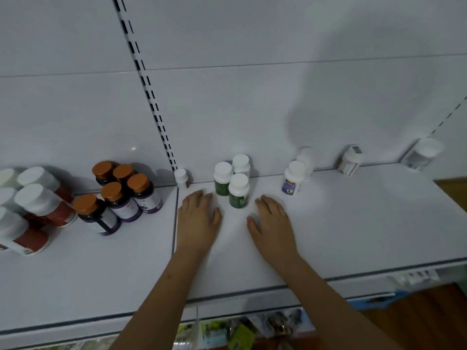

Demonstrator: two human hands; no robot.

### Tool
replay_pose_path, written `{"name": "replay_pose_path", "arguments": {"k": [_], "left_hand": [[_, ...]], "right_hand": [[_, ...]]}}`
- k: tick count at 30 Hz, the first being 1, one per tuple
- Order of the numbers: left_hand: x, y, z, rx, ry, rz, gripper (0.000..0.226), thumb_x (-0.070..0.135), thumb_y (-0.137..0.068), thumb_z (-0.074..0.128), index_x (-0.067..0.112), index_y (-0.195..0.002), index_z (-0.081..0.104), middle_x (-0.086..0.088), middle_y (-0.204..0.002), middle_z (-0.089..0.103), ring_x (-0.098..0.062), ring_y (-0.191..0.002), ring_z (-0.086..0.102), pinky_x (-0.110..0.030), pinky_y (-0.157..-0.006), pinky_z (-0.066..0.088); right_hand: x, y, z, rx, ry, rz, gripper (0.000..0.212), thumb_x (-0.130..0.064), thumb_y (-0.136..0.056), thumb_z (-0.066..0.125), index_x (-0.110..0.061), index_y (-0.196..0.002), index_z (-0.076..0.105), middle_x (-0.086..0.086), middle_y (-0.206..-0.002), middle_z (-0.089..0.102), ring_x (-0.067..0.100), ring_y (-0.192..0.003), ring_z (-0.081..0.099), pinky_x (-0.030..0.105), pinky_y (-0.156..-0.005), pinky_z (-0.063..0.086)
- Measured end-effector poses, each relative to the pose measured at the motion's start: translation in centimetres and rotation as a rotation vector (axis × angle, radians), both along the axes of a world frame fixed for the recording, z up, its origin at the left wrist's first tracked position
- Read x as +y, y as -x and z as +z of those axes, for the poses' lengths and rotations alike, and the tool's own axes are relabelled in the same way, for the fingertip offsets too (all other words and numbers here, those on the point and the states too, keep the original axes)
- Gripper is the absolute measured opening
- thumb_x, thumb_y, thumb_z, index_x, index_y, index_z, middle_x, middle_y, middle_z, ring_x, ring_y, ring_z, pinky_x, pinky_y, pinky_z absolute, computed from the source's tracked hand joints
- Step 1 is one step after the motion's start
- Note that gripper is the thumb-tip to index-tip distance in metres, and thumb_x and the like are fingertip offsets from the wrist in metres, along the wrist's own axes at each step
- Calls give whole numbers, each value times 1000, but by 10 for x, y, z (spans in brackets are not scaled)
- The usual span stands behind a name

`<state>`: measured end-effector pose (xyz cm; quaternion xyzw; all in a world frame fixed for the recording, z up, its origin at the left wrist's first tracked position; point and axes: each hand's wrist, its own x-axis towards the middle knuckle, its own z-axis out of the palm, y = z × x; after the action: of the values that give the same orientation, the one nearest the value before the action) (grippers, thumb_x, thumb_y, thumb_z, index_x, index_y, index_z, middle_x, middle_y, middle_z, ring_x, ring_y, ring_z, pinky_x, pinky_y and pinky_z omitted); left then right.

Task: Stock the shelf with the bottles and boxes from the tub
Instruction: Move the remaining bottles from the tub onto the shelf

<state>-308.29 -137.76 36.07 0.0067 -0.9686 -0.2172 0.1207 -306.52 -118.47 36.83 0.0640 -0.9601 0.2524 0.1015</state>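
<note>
Three green-labelled bottles with white caps (pixel 238 190) stand together on the white shelf (pixel 353 223) near its back wall. My left hand (pixel 198 218) lies flat on the shelf just left of them, fingers straight, holding nothing. My right hand (pixel 271 223) lies flat just right of them, also holding nothing. A white bottle with a purple label (pixel 293 178) stands further right, with another white bottle behind it. The tub is largely hidden below the shelf edge; a blue corner (pixel 379 300) shows at the lower right.
On the left shelf section stand several dark bottles with orange caps (pixel 121 193) and several red-labelled bottles with white caps (pixel 38 205). A small white bottle (pixel 181 177) stands by the slotted upright. Two more white bottles (pixel 350 160) stand at the back right. Packaged goods (pixel 240 332) show below.
</note>
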Motion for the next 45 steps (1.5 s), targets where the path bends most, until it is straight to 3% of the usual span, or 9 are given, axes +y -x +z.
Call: {"name": "replay_pose_path", "arguments": {"k": [4, 8, 13, 20, 23, 28, 33, 39, 45], "left_hand": [[15, -47, 2, 24, -41, -41, 53, 44, -87, 42, 16, -127, 61, -8, -132, 53, -28, -124, 45, -41, -104, 39], [64, -91, 13, 17, -116, -108, 36, 33, -87, 52, 19, -119, 62, 0, -120, 55, -22, -112, 50, -38, -95, 43], [183, -120, 27, 37, -187, -422, 41, 40, -89, 43, 21, -121, 59, 5, -119, 56, -15, -108, 53, -30, -93, 46], [358, -169, 39, 28, -199, -739, 44, 41, -94, 44, 21, -131, 56, 7, -130, 52, -8, -118, 50, -26, -101, 43], [422, -193, 28, -16, -165, -833, 49, 46, -95, 40, 21, -135, 52, 6, -134, 51, -9, -122, 47, -28, -103, 43], [516, -221, 4, -88, -137, -931, 53, 50, -95, 41, 21, -139, 46, 3, -138, 47, -12, -126, 42, -27, -102, 41], [574, -235, -27, -224, -102, -1000, 53, 47, -96, 47, 21, -142, 41, 2, -137, 45, -14, -125, 41, -31, -101, 43], [623, -205, -53, -318, -105, -980, 50, 42, -97, 53, 22, -141, 41, 3, -135, 45, -13, -125, 41, -26, -100, 40], [681, -140, -99, -418, -112, -882, 47, 37, -97, 55, 15, -138, 46, -3, -134, 48, -19, -123, 45, -33, -97, 45]], "right_hand": [[34, -32, 6, -26, 137, 32, 45, -30, -96, 55, -6, -134, 55, 9, -135, 56, 24, -126, 50, 27, -108, 34], [85, -63, 29, 14, 206, 16, 50, -43, -97, 45, -11, -134, 56, 4, -131, 57, 16, -122, 48, 19, -103, 33], [186, -101, 61, 102, 253, -59, 51, -43, -99, 45, -11, -138, 53, 1, -133, 55, 11, -123, 45, 3, -103, 22], [348, -165, 79, 205, 303, -294, 52, -48, -97, 43, -17, -138, 51, 0, -136, 53, 13, -125, 47, 27, -106, 37], [417, -201, 78, 174, 287, -376, 57, -52, -97, 38, -18, -142, 47, 0, -140, 49, 5, -125, 40, 21, -104, 31], [522, -246, 77, 140, 232, -505, 47, -37, -103, 45, -16, -146, 43, 3, -144, 46, 17, -132, 41, 24, -104, 31], [582, -270, 76, 123, 232, -620, 49, -38, -102, 45, -15, -146, 42, 3, -146, 46, 17, -135, 40, 22, -106, 27], [632, -258, 58, 48, 239, -621, 51, -41, -102, 44, -19, -147, 40, 0, -145, 45, 15, -134, 41, 27, -108, 33], [694, -210, 27, -84, 213, -581, 51, -39, -102, 46, -20, -149, 37, -3, -147, 42, 12, -135, 39, 23, -106, 31]]}}
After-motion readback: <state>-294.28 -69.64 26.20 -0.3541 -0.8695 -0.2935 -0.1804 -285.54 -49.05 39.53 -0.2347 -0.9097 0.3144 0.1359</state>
